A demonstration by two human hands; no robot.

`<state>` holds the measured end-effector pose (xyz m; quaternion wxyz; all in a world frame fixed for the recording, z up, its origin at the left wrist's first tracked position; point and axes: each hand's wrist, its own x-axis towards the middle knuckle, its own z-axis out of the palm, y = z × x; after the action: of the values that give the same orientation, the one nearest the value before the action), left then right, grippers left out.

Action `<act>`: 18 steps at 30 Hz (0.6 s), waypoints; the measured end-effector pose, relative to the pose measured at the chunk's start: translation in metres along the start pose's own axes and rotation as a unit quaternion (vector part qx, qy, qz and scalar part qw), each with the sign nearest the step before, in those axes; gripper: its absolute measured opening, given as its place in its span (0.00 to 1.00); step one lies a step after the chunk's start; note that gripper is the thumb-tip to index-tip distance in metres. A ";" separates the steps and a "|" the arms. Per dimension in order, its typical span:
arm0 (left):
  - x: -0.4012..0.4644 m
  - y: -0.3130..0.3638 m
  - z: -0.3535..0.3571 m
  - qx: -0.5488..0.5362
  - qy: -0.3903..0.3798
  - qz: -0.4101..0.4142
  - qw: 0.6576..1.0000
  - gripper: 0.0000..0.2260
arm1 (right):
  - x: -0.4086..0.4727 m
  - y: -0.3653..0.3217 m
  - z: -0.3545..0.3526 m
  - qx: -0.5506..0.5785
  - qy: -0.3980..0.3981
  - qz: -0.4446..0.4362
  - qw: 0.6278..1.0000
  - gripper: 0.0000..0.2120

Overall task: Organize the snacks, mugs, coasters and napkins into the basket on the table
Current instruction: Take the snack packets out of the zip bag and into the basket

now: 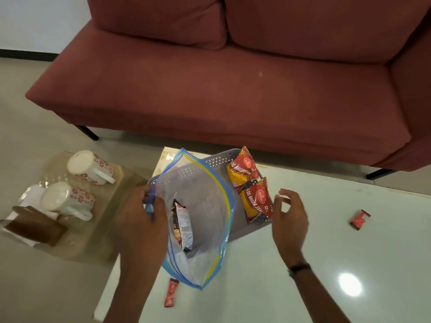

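My left hand (142,215) grips the edge of a clear zip bag (200,206) with a blue and yellow seal, held over the grey perforated basket (217,160). One snack packet (183,226) remains inside the bag. Two red snack packets (243,170) (257,201) lie in the basket's right side. My right hand (289,217) hovers open just right of the basket, holding nothing. Two white mugs with red flowers (89,167) (67,200) lie on a low tray at the left, next to brown coasters (35,226) and white napkins (35,191).
A small red packet (360,219) lies on the white table (349,252) at the right. A thin red sachet (170,292) lies near the front table edge. A red sofa (233,89) stands behind the table.
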<state>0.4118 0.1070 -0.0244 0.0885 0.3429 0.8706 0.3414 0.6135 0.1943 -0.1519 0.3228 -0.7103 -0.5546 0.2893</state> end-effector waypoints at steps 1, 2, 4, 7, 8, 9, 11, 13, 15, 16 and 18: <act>-0.001 0.000 -0.002 0.005 0.004 0.014 1.000 0.07 | -0.005 -0.021 -0.017 0.042 0.004 -0.014 0.999 0.16; -0.002 -0.001 -0.005 0.006 0.008 0.025 1.000 0.06 | -0.013 -0.045 -0.035 0.089 0.004 -0.034 0.995 0.14; -0.005 0.002 -0.012 -0.009 0.013 0.039 0.999 0.04 | -0.033 -0.100 -0.070 0.182 -0.020 -0.093 0.979 0.08; -0.010 0.006 -0.022 -0.031 0.013 0.055 0.998 0.03 | -0.059 -0.155 -0.077 0.165 -0.217 -0.194 0.942 0.04; -0.012 0.007 -0.025 -0.033 0.011 0.058 0.998 0.03 | -0.064 -0.163 -0.067 0.069 -0.298 -0.237 0.922 0.05; -0.014 0.008 -0.027 -0.035 0.009 0.059 0.998 0.04 | -0.066 -0.166 -0.052 -0.057 -0.366 -0.280 0.886 0.08; -0.017 0.009 -0.030 -0.034 0.004 0.064 0.997 0.06 | -0.069 -0.159 -0.015 -0.259 -0.452 -0.318 0.792 0.14; -0.020 0.010 -0.031 -0.030 -0.001 0.077 0.997 0.08 | -0.073 -0.152 0.016 -0.341 -0.513 -0.321 0.719 0.16; -0.022 0.008 -0.030 -0.032 -0.005 0.092 0.995 0.08 | -0.080 -0.145 0.040 -0.391 -0.566 -0.309 0.656 0.15; -0.023 0.007 -0.030 -0.031 -0.006 0.094 0.995 0.08 | -0.083 -0.141 0.048 -0.409 -0.582 -0.305 0.633 0.15; -0.024 0.002 -0.030 -0.037 -0.005 0.093 0.995 0.08 | -0.093 -0.131 0.058 -0.417 -0.582 -0.292 0.634 0.15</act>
<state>0.4187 0.0762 -0.0025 0.0735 0.4202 0.8214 0.3785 0.4700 0.1348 -0.0805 -0.3296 -0.2545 -0.8677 0.2715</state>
